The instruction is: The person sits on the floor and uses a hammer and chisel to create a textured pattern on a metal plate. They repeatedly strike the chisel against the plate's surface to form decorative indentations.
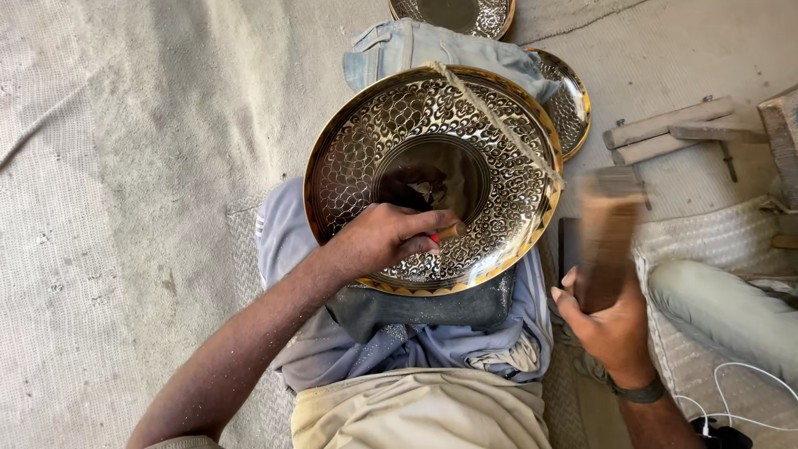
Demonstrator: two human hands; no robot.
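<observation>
Three engraved brass plates are in sight. The big plate [432, 179] sits dead centre on the person's lap, tilted up toward them, its rim patterned and its middle plain and dark. A second plate [572, 104] peeks out behind it at two o'clock, and a third plate [453, 15] is cut off by the frame at twelve.

The left hand [382, 241] rests on the big plate's lower rim at six o'clock, fingers closed round a small chisel [447, 232] whose tip points into the engraving. The right hand [611, 324], at four o'clock, has its fingers wrapped round a wooden mallet [607, 229], blurred and raised clear of the plate.

One cord [499, 125] runs across the plate's upper right face. Folded denim [432, 46] lies behind it at twelve, and a dark pad [424, 308] and blue cloth [287, 241] cushion it underneath. Wooden blocks [665, 129] lie at two o'clock, a white cable [740, 399] at five.

Everything sits on a floor covered in pale woven matting [125, 166].
</observation>
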